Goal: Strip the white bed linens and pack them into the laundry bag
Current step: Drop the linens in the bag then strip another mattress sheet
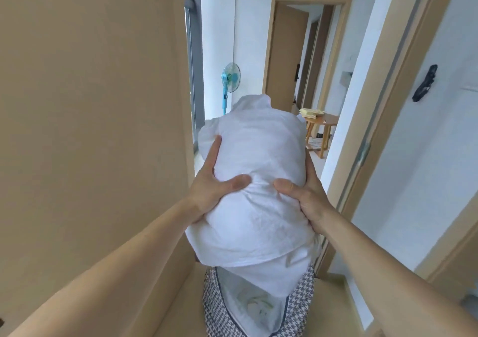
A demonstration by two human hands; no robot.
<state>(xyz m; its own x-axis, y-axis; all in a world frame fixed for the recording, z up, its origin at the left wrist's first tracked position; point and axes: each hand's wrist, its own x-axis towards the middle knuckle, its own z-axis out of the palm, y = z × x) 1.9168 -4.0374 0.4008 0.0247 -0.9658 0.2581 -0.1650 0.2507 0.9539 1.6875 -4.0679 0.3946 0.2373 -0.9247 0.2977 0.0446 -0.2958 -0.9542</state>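
While both hands' [216, 181] [307, 197] grips clamp it, the rumpled white linen bundle [256, 181] overhangs the houndstooth laundry bag [302, 298].

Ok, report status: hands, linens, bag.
Left hand and right hand clamp white linen bundle. Bundle's bottom entering houndstooth laundry bag. Nothing blocking.

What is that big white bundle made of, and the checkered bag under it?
The big white bundle looks like soft matte woven cloth, probably cotton: it creases and dents under the left hand and right hand. The checkered bag seems to be printed houndstooth fabric with a thin see-through mesh inside; its exact fibre is unclear.
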